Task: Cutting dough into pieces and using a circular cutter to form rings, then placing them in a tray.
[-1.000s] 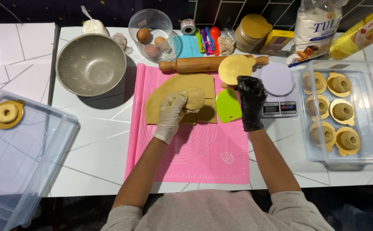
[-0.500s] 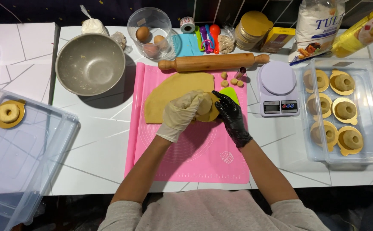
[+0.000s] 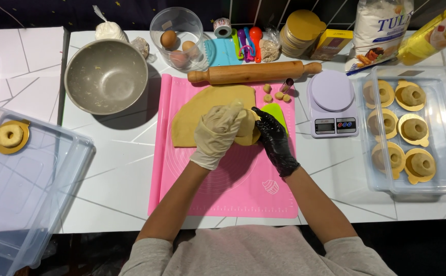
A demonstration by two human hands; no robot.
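hands (image 3: 243, 130) cupping dough piece (image 3: 247, 134), pink mat (image 3: 233, 189)

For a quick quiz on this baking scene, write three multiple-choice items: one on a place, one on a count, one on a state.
1. Where does the rolling pin lie?
A. Across the far edge of the pink mat
B. Inside the metal bowl
C. On the kitchen scale

2. How many ring pastries sit in the clear container on the right?
A. Three
B. Six
C. Nine

3. What state is the metal bowl in?
A. Full of flour
B. Upside down
C. Upright and nearly empty

Answers:
1 A, the pin rests across the mat's top edge.
2 B, two columns of three are visible.
3 C, its bare inside faces up, showing only crumbs.
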